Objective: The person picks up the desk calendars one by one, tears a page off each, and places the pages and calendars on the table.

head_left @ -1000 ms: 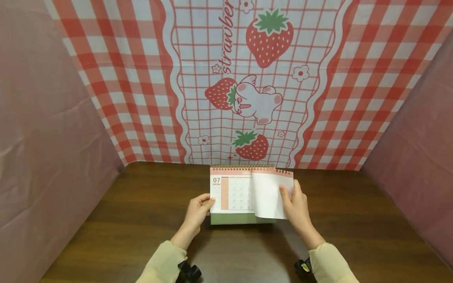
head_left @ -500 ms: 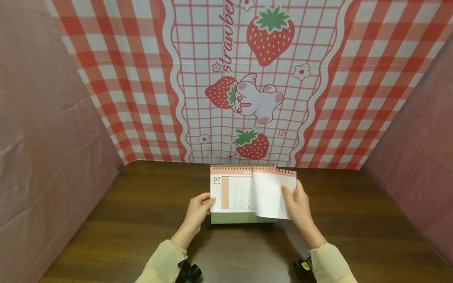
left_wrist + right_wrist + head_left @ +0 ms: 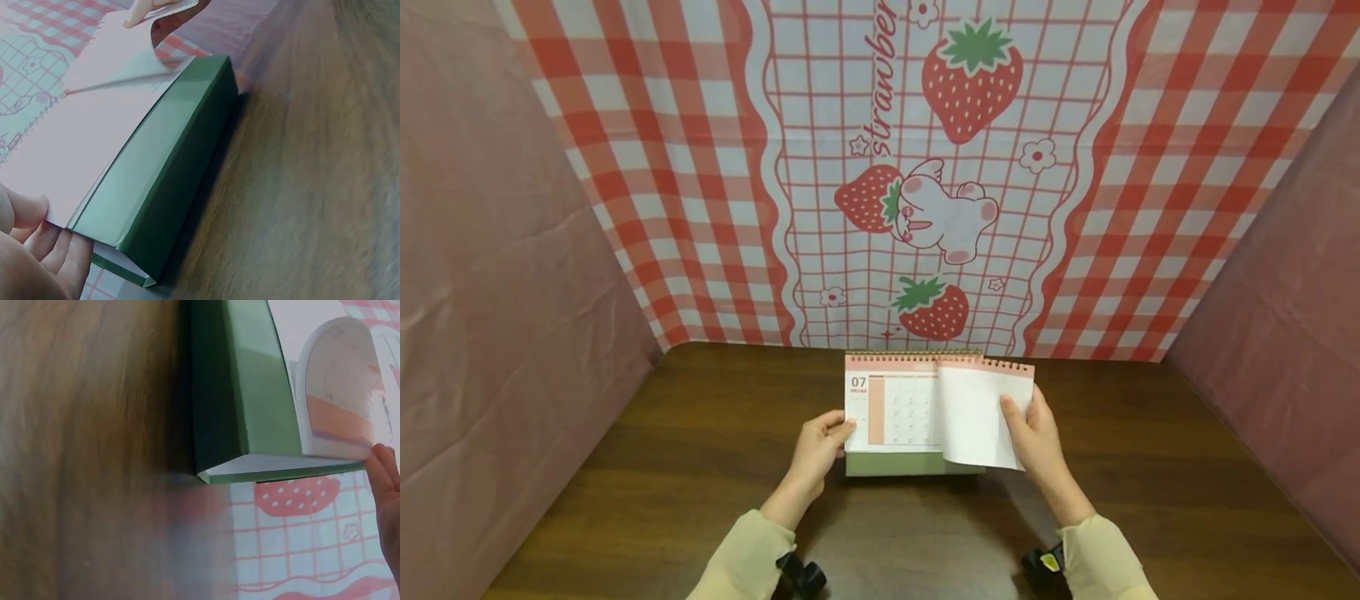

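A desk calendar (image 3: 898,412) with a green stand (image 3: 895,464) and a gold coil (image 3: 887,355) along its top stands on the table, its front sheet marked 07. My left hand (image 3: 815,450) pinches the calendar's left edge; in the left wrist view the thumb of that hand (image 3: 37,250) lies on the page side with fingers behind. With thumb in front, my right hand (image 3: 1037,437) grips a calendar page (image 3: 977,421) folded over to show its white back. Its notched top edge is off the coil at the right and juts past the stand. In the right wrist view the page curls beside the stand (image 3: 262,381).
Dark wooden table (image 3: 700,467) surrounds the calendar. Close behind it hangs a red-and-white checked cloth (image 3: 715,250) with strawberry prints, and pink cloth walls (image 3: 512,292) rise at both sides.
The right hand has moved slightly right and carried the page with it, so more of the notched edge sticks out beyond the coil. The left hand and the stand have stayed in place.
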Demonstrator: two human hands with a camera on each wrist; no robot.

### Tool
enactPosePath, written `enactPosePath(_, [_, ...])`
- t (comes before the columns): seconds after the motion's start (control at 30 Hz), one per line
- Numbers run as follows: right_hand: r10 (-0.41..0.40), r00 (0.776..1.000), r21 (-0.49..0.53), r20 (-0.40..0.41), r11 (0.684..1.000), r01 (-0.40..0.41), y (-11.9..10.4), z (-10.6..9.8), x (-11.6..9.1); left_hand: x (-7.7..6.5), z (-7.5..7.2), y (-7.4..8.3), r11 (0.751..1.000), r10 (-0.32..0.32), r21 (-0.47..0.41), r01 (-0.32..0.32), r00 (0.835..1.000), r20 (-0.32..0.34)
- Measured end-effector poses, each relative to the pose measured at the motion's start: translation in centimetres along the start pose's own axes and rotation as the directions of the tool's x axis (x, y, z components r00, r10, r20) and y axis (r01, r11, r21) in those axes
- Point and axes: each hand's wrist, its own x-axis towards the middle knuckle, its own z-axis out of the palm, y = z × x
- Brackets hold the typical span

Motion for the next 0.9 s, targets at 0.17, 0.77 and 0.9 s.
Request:
enactPosePath(0.17, [0.012,1.000,0.089,0.012,0.996,-0.013,0.20,0.05,-0.23,0.14,-0.11,-0.15,1.000,-0.011,-0.003,0.011,1.000,-0.004])
enactPosePath(0.77, [0.029,0.998,0.303,-0.059,0.953,-0.010,0.33,0.68,-0.49,0.11,-0.05,-0.02,1.000,-0.009,-0.014,0.009,1.000,-0.011])
enactPosePath(0.9, [0.031,0.999,0.324,-0.039,0.946,-0.016,0.58,0.51,-0.43,0.18,-0.15,-0.06,1.000,-0.015,-0.009,0.015,1.000,-0.009])
